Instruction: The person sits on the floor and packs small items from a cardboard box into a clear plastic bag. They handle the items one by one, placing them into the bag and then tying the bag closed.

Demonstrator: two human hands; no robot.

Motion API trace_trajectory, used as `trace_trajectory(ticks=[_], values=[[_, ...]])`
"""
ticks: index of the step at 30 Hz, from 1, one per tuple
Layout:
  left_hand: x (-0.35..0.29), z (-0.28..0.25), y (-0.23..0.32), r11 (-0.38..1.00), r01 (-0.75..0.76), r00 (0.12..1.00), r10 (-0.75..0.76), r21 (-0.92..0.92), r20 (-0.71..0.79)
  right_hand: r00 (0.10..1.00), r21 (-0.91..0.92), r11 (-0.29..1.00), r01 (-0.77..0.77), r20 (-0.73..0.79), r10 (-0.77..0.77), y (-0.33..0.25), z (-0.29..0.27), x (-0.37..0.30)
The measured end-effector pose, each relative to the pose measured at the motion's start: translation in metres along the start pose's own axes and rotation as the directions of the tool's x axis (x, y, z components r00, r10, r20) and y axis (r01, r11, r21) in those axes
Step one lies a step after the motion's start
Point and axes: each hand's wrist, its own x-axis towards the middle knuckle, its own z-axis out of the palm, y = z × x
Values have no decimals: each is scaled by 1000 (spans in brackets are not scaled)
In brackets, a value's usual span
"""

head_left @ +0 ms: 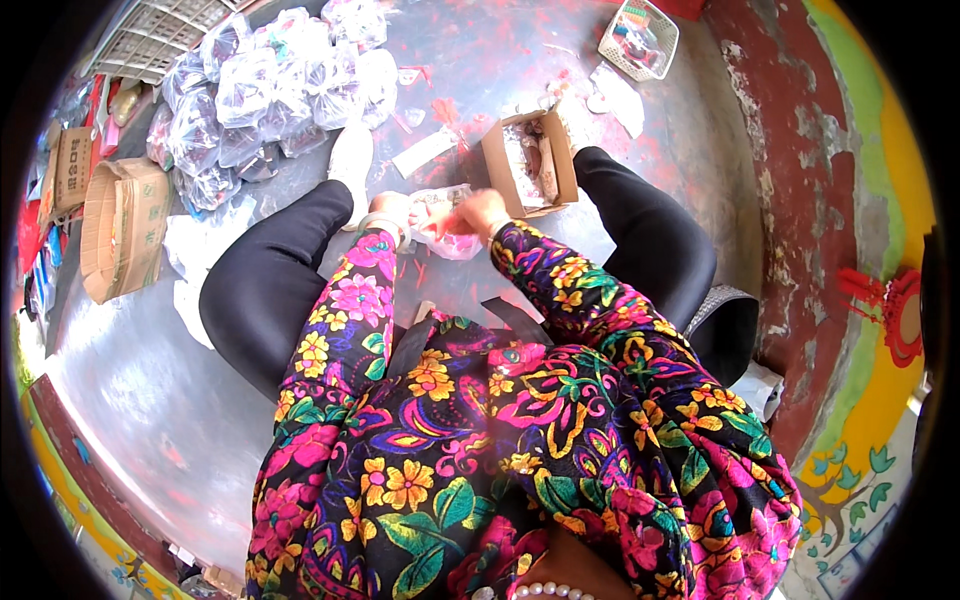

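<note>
Nearest the camera, one person sits on the grey floor in a black top patterned with bright flowers, two black-trousered legs spread to either side. Between the knees, just above picture centre, the left hand and right hand meet on one small clear plastic bag with reddish contents. Both hands pinch it at its top edge, fingers curled close on the film; single fingers cannot be told apart. A pale bangle sits on the left wrist.

At about one o'clock from the hands lies one open brown cardboard box, just beside the right hand, with pale and reddish pieces inside. At eleven o'clock stands a heap of filled clear plastic bags, too many and too overlapped to count. At nine o'clock lie two brown cardboard cartons, well apart from the hands. Farthest, at one o'clock, rests one white plastic mesh basket.
</note>
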Motion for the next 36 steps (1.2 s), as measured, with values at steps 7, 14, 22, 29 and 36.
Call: trace_trajectory(ticks=[7,14,22,29,36], values=[[-7,5,-2,992,32,998,-40,-124,-58,858,335,803,-492,340,385,-17,33,-7],[0,4,-3,990,19,999,-14,-140,41,535,540,-593,-597,819,208,-19,87,5],[-6,3,1,962,80,994,-96,-260,-51,647,499,512,-699,138,750,-15,-17,-27],[-10,5,3,936,98,993,-117,-339,-36,690,245,715,-654,580,432,23,46,-10],[-6,3,0,942,96,993,-113,-321,-35,688,379,584,-718,512,514,19,1,-18]])
